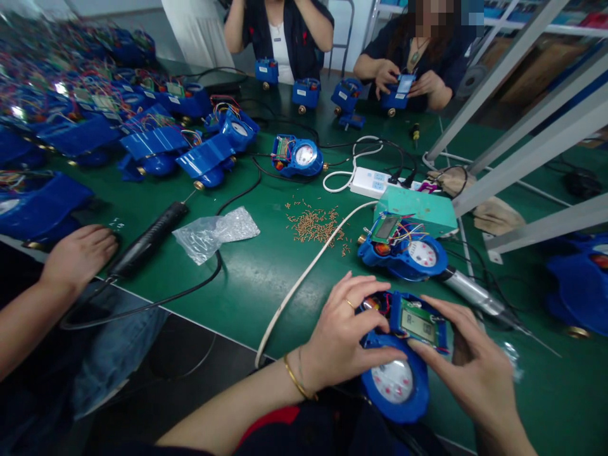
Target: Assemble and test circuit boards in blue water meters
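Note:
At the table's near edge, a blue water meter (420,396) with a round white dial sits between my hands. My left hand (349,326), with a ring and a bracelet, grips its housing from the left, fingers reaching to the open compartment where wires show. On the right, my right hand (475,354) has thumb and fingers on either side of a green circuit board (418,325) with a small LCD, set in the compartment. Just beyond them is a second open water meter (401,256), its display board and loose wires exposed, leaning near a turquoise box (418,209).
An electric screwdriver (479,294) lies at right, its long bit pointing outward. Copper-coloured screws (316,226), a plastic bag (218,231) and a black screwdriver (147,240) lie leftward. A co-worker's hand (83,253) rests at left. Cables, a power strip (373,182) and metal posts (503,82) stand beyond.

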Demonstrator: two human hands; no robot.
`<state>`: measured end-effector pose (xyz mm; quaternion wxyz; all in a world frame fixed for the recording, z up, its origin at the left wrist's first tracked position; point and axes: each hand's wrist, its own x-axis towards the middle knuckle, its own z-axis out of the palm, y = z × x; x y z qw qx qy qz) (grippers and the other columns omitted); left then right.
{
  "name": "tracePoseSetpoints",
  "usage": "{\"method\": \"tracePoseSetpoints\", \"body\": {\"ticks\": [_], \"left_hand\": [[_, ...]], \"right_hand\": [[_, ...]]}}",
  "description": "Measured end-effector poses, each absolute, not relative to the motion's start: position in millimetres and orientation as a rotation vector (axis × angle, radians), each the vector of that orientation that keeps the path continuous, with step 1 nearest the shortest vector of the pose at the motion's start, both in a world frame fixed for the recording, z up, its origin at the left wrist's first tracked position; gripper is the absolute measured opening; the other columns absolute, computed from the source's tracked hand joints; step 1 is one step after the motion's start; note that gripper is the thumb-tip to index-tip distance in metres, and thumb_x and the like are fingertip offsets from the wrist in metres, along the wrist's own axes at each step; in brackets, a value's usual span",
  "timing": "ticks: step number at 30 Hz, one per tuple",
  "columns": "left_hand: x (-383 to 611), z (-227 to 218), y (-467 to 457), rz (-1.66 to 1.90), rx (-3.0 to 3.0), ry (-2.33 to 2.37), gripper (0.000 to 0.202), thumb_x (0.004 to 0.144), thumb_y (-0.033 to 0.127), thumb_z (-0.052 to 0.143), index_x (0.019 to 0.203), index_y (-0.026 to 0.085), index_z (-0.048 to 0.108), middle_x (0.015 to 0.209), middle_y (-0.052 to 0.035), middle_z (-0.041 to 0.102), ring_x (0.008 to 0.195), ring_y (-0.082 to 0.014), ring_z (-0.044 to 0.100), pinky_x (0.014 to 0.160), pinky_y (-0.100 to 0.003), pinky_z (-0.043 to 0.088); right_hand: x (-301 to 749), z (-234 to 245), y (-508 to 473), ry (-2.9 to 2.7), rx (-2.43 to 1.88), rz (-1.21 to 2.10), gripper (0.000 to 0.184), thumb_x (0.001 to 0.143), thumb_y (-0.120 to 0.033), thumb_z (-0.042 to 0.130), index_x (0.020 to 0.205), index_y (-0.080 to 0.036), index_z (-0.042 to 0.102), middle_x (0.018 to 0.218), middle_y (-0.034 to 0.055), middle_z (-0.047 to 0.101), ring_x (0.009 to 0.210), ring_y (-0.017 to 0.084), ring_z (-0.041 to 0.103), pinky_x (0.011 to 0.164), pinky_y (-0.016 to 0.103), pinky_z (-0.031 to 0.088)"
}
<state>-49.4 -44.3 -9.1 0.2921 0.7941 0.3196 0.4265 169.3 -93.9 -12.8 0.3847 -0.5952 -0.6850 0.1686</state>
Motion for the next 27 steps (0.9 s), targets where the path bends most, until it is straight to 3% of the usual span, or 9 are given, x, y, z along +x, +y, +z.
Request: {"method": "tracePoseSetpoints", "body": {"ticks": [6,15,20,27], "left_hand": [[-36,-11,-56,1.169,2.19,1.029,0.013,0.088,0.032,0.067,0.082,0.021,0.071,0.135,-0.0038,0.064,0.132,-0.0247,0.051,0.121,-0.056,0.024],[-28,-3,-66,1.044,1.902,1.182,0.008,0.077,0.016,0.07,0.079,0.023,0.073,0.134,-0.002,0.065,0.135,-0.0299,0.048,0.118,-0.069,0.018],[-27,-2,-69,0.992,1.815,1.164,0.018,0.068,0.028,0.085,0.083,0.024,0.075,0.14,-0.0026,0.06,0.139,-0.0333,0.041,0.118,-0.071,0.013],[-30,-2,-57,0.941,1.793,1.118,0.007,0.077,0.028,0.081,0.073,0.025,0.075,0.132,0.0008,0.066,0.139,-0.0308,0.043,0.117,-0.072,0.012]], "right_hand": [[168,-11,-96,-1.736,-1.529,0.399,0.041,0.086,-0.04,0.072,0.123,-0.023,0.061,0.115,0.0076,0.063,0.106,0.027,0.061,0.089,0.04,0.05],[165,-9,-95,-1.807,-1.537,0.288,0.04,0.09,-0.044,0.067,0.123,-0.023,0.059,0.113,0.0054,0.063,0.103,0.023,0.061,0.087,0.033,0.051],[164,-11,-95,-1.79,-1.523,0.303,0.041,0.09,-0.043,0.068,0.124,-0.023,0.059,0.114,0.0061,0.063,0.105,0.024,0.06,0.088,0.034,0.05],[168,-15,-96,-1.754,-1.502,0.363,0.044,0.087,-0.04,0.072,0.125,-0.023,0.06,0.115,0.0079,0.063,0.106,0.027,0.059,0.088,0.04,0.05]]}}
